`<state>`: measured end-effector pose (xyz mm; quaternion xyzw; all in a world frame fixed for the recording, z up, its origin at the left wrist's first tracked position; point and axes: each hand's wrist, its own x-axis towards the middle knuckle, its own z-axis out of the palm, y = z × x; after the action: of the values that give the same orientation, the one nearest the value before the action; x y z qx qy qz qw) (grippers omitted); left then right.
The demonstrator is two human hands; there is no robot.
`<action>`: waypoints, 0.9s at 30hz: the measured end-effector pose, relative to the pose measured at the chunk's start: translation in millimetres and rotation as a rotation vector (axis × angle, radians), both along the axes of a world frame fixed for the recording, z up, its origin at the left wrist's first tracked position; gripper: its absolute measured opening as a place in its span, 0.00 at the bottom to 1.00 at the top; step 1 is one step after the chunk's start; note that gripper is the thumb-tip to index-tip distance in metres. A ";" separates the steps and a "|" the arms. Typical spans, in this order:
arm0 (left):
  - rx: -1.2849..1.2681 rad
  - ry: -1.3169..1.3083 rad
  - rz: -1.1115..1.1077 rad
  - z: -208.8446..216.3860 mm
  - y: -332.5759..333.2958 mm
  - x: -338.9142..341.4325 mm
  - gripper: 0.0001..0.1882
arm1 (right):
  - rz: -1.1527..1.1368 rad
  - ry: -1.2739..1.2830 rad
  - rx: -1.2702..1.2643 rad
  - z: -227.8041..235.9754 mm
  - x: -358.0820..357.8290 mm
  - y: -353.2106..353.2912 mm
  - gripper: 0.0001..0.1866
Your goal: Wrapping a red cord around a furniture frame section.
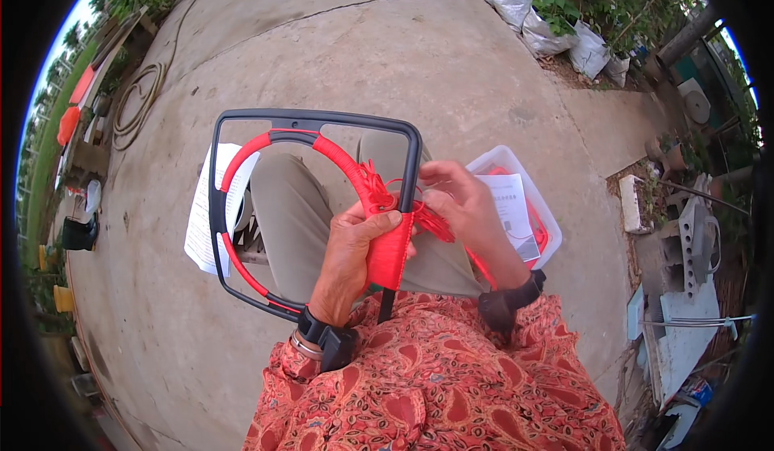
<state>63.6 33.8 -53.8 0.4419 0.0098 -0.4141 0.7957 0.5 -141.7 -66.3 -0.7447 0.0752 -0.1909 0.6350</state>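
the person's left hand [351, 249] is closed around a dark grey, rounded-rectangular plastic frame [314, 118], gripping it at the lower part of its right side, where a band of red woven cord wrapping [389, 251] covers the bar; the thumb lies across the top of that red band. the frame stands tilted over the person's lap, its top edge away from the body and its lower left corner near the left knee. inside the frame runs a red-wrapped curved inner hoop [322, 146], arching from the left side up and across to the wrapped spot under the left hand.

the right hand [459, 201] sits just beside the frame's right bar, fingers curled and pinching loose strands of thin red cord [435, 224] that trail from the wrapping; exactly how many strands it holds is hard to tell, since they bunch together there.

behind the right hand, on the concrete ground [387, 56], rests a clear plastic box [492, 161] with a white printed paper sheet [508, 209] and more red cord in it. a second white printed leaflet [203, 225] lies behind the frame's left side. both wrists wear dark bands, and the orange patterned sleeves fill the bottom of the view.
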 end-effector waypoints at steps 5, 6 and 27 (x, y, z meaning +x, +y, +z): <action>0.045 -0.001 0.023 -3.5 -0.9 1.0 0.16 | 0.103 0.216 0.247 17.0 -33.4 9.5 0.10; 0.042 0.001 0.019 -2.8 -2.1 0.7 0.16 | 0.108 0.218 0.163 6.8 -36.2 12.5 0.10; 0.001 0.004 0.025 -3.8 -0.4 0.4 0.16 | 0.333 0.720 -0.049 23.0 -58.9 -48.7 0.08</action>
<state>64.0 33.4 -57.6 0.4412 0.0173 -0.4049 0.8007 -58.5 -190.4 -43.3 -0.7811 0.1666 0.1862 0.5723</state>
